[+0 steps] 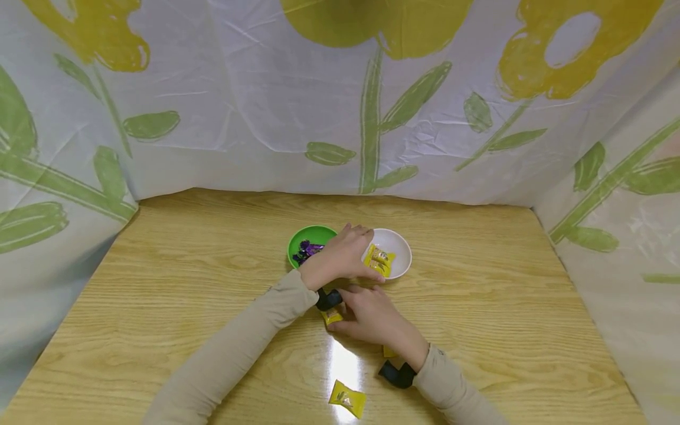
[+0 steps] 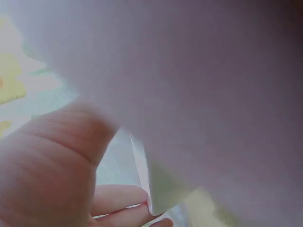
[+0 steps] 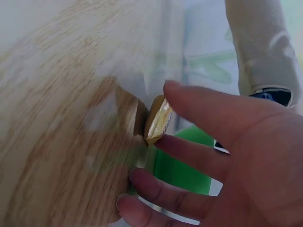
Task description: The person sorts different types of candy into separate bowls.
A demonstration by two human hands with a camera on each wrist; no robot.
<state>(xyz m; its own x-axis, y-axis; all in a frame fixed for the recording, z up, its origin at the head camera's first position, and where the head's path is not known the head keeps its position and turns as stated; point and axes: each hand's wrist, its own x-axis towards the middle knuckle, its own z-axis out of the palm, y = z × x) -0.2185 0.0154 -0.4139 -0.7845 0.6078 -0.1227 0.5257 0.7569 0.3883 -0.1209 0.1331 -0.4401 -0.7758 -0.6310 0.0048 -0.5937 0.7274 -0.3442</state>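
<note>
My left hand point(image 1: 345, 251) reaches over the white bowl point(image 1: 402, 260), its thumb spread from its fingers and right at the front rim. Several yellow-wrapped candies point(image 1: 379, 264) lie inside that bowl. The left wrist view is mostly blurred, with the fingers point(image 2: 120, 201) low in it. Close in front of the bowls, my right hand point(image 1: 374, 316) pinches one yellow-wrapped candy point(image 3: 158, 120) between thumb and index finger, low over the table. Its other fingers are loosely bent. Under the left forearm, a green bowl point(image 1: 295, 239) with purple-wrapped candies point(image 1: 308, 251) is partly covered.
Another yellow candy point(image 1: 347, 399) lies near the front of the wooden table point(image 1: 212, 265). One more yellow candy point(image 1: 389, 352) shows partly beneath the right wrist. Black wrist cameras point(image 1: 397, 374) sit on both wrists. A flower-printed curtain point(image 1: 239, 118) borders the table's back and sides.
</note>
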